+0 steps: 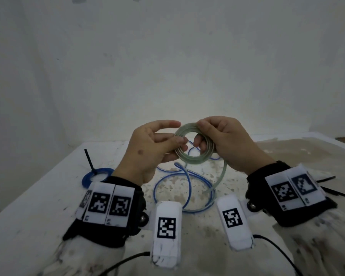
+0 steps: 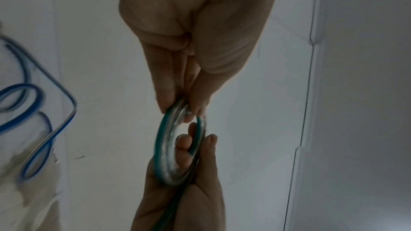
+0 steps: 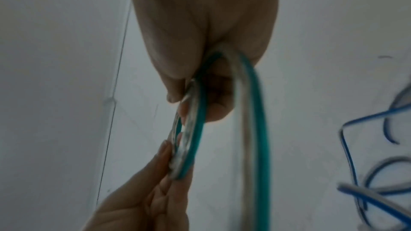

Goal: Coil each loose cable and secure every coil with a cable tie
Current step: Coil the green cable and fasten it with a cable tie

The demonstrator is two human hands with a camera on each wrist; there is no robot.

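Note:
A coil of green-and-clear cable (image 1: pixel 193 156) is held upright above the table between both hands. My left hand (image 1: pixel 175 142) pinches its left side with thumb and fingers, the index finger stretched over the top. My right hand (image 1: pixel 201 134) grips the right side, with fingers curled through the ring. The left wrist view shows the coil (image 2: pixel 164 147) edge-on, the left hand (image 2: pixel 184 108) pinching one end and the right hand (image 2: pixel 193 143) holding the other. A loose green tail (image 1: pixel 221 176) hangs to the table; the right wrist view shows this tail (image 3: pixel 255 111) too.
A loose blue cable (image 1: pixel 185 188) lies in loops on the stained white table (image 1: pixel 48 196) under the hands. At the left lies a blue coil (image 1: pixel 96 176) bound by a black tie (image 1: pixel 89 158) whose tail sticks up. Spare black cable ties (image 1: pixel 327 178) lie at the right.

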